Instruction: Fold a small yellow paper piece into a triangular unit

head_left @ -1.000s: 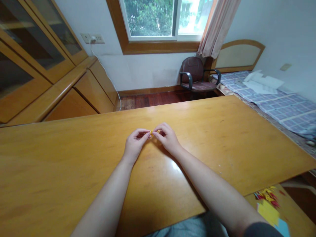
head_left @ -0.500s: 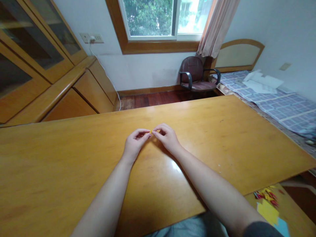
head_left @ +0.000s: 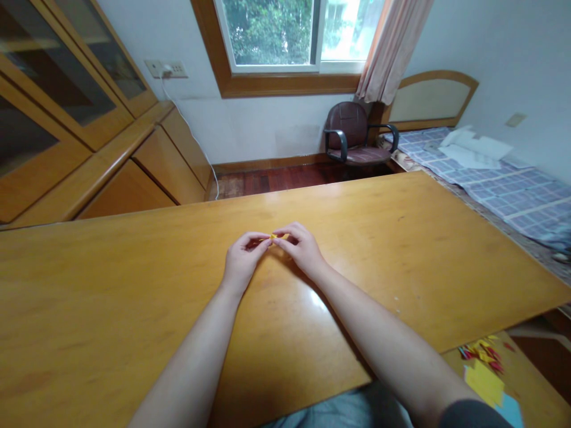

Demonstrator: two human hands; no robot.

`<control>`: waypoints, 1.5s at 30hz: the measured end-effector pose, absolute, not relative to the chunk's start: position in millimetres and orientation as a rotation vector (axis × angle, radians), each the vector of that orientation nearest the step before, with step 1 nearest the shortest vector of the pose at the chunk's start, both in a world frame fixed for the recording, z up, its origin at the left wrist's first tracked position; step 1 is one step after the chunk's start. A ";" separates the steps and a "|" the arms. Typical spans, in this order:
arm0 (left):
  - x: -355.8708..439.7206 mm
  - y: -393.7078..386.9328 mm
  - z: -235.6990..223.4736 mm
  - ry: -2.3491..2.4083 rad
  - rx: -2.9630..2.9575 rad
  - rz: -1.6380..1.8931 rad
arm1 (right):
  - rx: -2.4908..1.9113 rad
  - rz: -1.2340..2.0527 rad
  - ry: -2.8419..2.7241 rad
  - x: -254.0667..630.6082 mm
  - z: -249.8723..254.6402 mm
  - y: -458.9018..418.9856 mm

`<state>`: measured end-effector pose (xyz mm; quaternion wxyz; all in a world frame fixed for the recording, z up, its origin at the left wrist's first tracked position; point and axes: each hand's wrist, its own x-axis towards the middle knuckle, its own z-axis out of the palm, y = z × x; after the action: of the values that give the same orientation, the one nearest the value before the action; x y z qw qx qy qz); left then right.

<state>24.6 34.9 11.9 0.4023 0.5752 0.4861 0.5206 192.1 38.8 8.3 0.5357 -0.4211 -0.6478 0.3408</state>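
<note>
A small yellow piece of folded paper (head_left: 273, 236) is pinched between my two hands, just above the wooden table (head_left: 147, 297). My left hand (head_left: 243, 255) grips its left side between thumb and fingertips. From the right, my right hand (head_left: 301, 246) closes thumb and index finger on the same piece. Most of the paper is hidden by the fingers, so its exact shape cannot be made out.
At the lower right, a lower surface holds a pile of yellow and red folded pieces (head_left: 484, 353), yellow sheets (head_left: 484, 381) and a light blue sheet (head_left: 509, 410). Beyond the table stand an armchair (head_left: 352, 134), a bed (head_left: 499, 184) and a wooden cabinet (head_left: 120, 154).
My right fingertips have shifted slightly left over the yellow paper, and a bit more yellow shows between the fingers. Both arms stay in place.
</note>
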 end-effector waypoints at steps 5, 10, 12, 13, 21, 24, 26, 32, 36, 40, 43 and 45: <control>25.1 34.1 12.2 1.240 1.471 1.323 | -1.011 0.797 -1.562 192.5 10.8 38.5; 25.8 33.3 13.3 1.249 1.448 1.322 | -1.013 0.827 -1.533 192.1 9.1 39.9; 25.9 33.1 13.5 1.253 1.460 1.321 | -1.004 0.829 -1.523 191.8 7.5 40.9; 25.9 33.1 13.5 1.255 1.471 1.321 | -1.002 0.830 -1.523 191.7 6.9 41.4; 24.0 33.5 12.4 1.246 1.552 1.344 | -1.022 0.816 -1.553 192.1 10.8 40.3; 23.8 33.2 12.4 1.247 1.553 1.344 | -1.035 0.801 -1.567 192.4 12.5 39.6; 24.3 33.0 12.7 1.253 1.540 1.349 | -1.037 0.790 -1.577 192.4 12.9 39.4; 25.1 32.8 13.0 1.260 1.524 1.354 | -1.033 0.753 -1.635 192.9 12.7 39.4; 23.3 33.3 10.8 1.260 1.564 1.349 | -1.039 0.720 -1.689 194.9 12.5 40.0; 21.6 33.7 8.7 1.276 1.623 1.334 | -1.042 0.668 -1.746 196.8 12.8 39.9; 21.0 33.7 9.3 1.288 1.669 1.332 | -1.044 0.629 -1.770 197.3 12.9 39.6; 20.8 33.6 10.3 1.302 1.711 1.325 | -1.046 0.611 -1.775 197.3 12.5 39.5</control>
<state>20.8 33.6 10.3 0.3033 0.6455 0.4912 0.5000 197.3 39.5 12.5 0.4762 -0.4280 -0.7263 0.2500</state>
